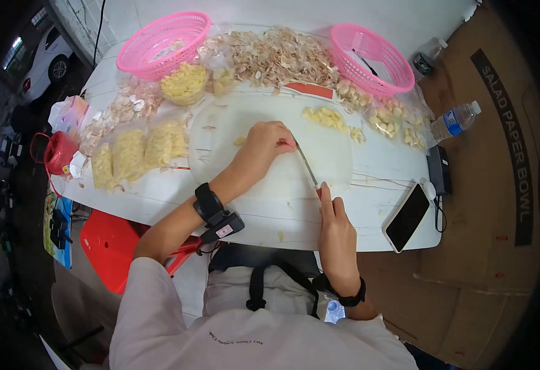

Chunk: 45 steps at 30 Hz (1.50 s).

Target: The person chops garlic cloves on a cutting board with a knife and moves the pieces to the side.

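A knife (307, 163) with a long narrow blade lies slantwise over a pale cutting board (245, 176). Around its handle, near the board's right front part, my right hand (337, 237) is closed. My left hand (263, 145) is curled over the board, its fingers drawn together beside the tip end of the blade. Whatever those fingers hold is hidden. Peeled garlic pieces (325, 117) form a small pile at the board's back right. One small garlic piece (239, 141) rests just left of my left hand.
Bags of chopped garlic (128, 151) and a full tub (184, 84) stand to the left. Garlic skins (276, 55) are heaped between a pink basket (165, 46) and another pink basket (371, 58). At right are bagged cloves (387, 117), a water bottle (456, 120) and a phone (407, 217).
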Each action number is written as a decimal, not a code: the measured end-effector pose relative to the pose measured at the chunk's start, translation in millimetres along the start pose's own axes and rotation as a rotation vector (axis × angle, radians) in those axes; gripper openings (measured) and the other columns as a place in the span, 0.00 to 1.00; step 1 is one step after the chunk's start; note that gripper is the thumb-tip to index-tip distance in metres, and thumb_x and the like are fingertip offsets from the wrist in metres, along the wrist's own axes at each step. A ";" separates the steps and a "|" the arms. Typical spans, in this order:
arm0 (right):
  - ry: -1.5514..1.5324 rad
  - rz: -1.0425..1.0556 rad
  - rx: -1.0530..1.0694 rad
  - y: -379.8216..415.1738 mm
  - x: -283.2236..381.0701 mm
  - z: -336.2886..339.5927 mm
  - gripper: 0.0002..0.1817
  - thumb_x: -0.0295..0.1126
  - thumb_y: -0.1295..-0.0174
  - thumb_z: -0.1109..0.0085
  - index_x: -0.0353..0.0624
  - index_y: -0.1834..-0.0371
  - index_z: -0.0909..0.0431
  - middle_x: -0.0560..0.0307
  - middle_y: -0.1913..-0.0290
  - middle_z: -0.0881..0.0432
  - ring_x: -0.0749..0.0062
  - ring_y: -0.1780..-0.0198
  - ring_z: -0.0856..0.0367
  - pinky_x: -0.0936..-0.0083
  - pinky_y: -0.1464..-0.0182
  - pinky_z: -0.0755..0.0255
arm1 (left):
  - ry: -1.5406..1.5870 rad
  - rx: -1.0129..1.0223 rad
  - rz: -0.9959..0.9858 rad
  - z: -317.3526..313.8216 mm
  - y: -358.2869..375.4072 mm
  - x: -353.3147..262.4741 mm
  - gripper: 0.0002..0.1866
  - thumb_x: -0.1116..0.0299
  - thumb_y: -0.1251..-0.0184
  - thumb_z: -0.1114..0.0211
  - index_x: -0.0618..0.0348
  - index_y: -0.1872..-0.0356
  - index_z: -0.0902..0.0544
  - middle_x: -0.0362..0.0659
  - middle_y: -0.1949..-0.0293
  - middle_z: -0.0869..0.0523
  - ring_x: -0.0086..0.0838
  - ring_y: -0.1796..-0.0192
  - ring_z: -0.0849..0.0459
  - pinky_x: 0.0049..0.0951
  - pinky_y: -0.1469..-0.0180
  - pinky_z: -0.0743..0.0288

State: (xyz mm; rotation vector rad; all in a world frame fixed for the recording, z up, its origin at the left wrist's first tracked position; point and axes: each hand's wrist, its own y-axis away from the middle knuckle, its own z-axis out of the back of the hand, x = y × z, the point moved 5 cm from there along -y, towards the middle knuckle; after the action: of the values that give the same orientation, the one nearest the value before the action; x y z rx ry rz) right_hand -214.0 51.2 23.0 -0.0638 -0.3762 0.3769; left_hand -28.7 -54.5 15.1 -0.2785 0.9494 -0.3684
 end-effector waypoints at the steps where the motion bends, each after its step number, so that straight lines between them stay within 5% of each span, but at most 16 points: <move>1: -0.021 -0.005 -0.025 -2.9 1.3 0.8 0.35 0.14 0.41 0.50 0.39 0.26 0.38 0.42 0.57 0.27 0.44 0.61 0.19 0.56 0.63 0.22 | 0.010 -0.004 -0.002 1.2 0.1 0.1 0.04 0.81 0.46 0.29 0.70 0.68 0.14 0.50 0.66 0.13 0.38 0.65 0.12 0.28 0.58 0.17; 6: -0.036 0.009 -0.092 -21.8 6.2 -13.9 0.33 0.14 0.38 0.51 0.41 0.27 0.37 0.41 0.56 0.26 0.40 0.63 0.20 0.54 0.63 0.24 | 0.046 0.002 0.010 -2.7 2.7 -2.5 0.05 0.81 0.46 0.29 0.70 0.68 0.14 0.51 0.66 0.13 0.38 0.64 0.12 0.30 0.58 0.18; 9: 0.011 -0.003 -0.011 -21.9 4.1 -19.1 0.38 0.14 0.43 0.49 0.36 0.25 0.41 0.43 0.56 0.27 0.48 0.57 0.19 0.61 0.61 0.19 | 0.040 -0.024 0.030 3.7 2.3 3.0 0.05 0.82 0.46 0.29 0.70 0.68 0.14 0.52 0.66 0.13 0.39 0.64 0.12 0.30 0.59 0.18; 26: -0.173 0.000 -0.128 -6.3 -2.1 -4.1 0.30 0.20 0.32 0.48 0.45 0.26 0.35 0.43 0.58 0.23 0.43 0.64 0.20 0.55 0.65 0.25 | 0.049 -0.021 0.056 5.2 4.1 0.1 0.06 0.80 0.45 0.29 0.71 0.66 0.14 0.52 0.66 0.13 0.40 0.64 0.12 0.30 0.60 0.19; 28: -0.153 -0.004 -0.121 -4.0 -0.5 -2.7 0.31 0.19 0.33 0.48 0.45 0.26 0.35 0.44 0.58 0.24 0.43 0.64 0.20 0.55 0.65 0.24 | 0.101 -0.035 0.078 6.2 4.4 -1.0 0.05 0.79 0.44 0.30 0.72 0.69 0.15 0.56 0.68 0.15 0.47 0.64 0.15 0.37 0.60 0.23; 35: -0.072 -0.056 -0.064 -3.6 7.1 -4.7 0.32 0.16 0.35 0.49 0.44 0.26 0.35 0.44 0.56 0.23 0.45 0.62 0.20 0.56 0.63 0.24 | 0.060 -0.036 0.007 4.2 3.6 1.6 0.04 0.80 0.45 0.30 0.71 0.69 0.14 0.55 0.68 0.14 0.47 0.64 0.15 0.37 0.59 0.23; 37: -0.063 -0.038 -0.081 -10.2 11.4 -7.1 0.32 0.16 0.36 0.50 0.44 0.26 0.36 0.44 0.56 0.24 0.45 0.63 0.20 0.56 0.63 0.25 | 0.016 -0.032 -0.023 3.2 3.0 1.8 0.04 0.81 0.46 0.28 0.70 0.69 0.14 0.52 0.67 0.13 0.40 0.64 0.12 0.31 0.60 0.18; 45: -0.110 0.009 -0.052 -24.6 1.7 -17.0 0.34 0.15 0.40 0.51 0.41 0.26 0.38 0.40 0.55 0.26 0.42 0.62 0.19 0.55 0.62 0.23 | 0.058 -0.064 0.001 3.8 3.5 3.2 0.03 0.82 0.46 0.30 0.70 0.70 0.15 0.53 0.67 0.14 0.43 0.64 0.14 0.34 0.60 0.20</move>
State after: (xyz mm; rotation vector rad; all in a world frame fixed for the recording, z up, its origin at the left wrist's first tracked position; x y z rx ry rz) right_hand -197.7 29.1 10.9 -0.0956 -0.4944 0.3803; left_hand -23.3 -52.4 13.5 -0.3267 1.0193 -0.3467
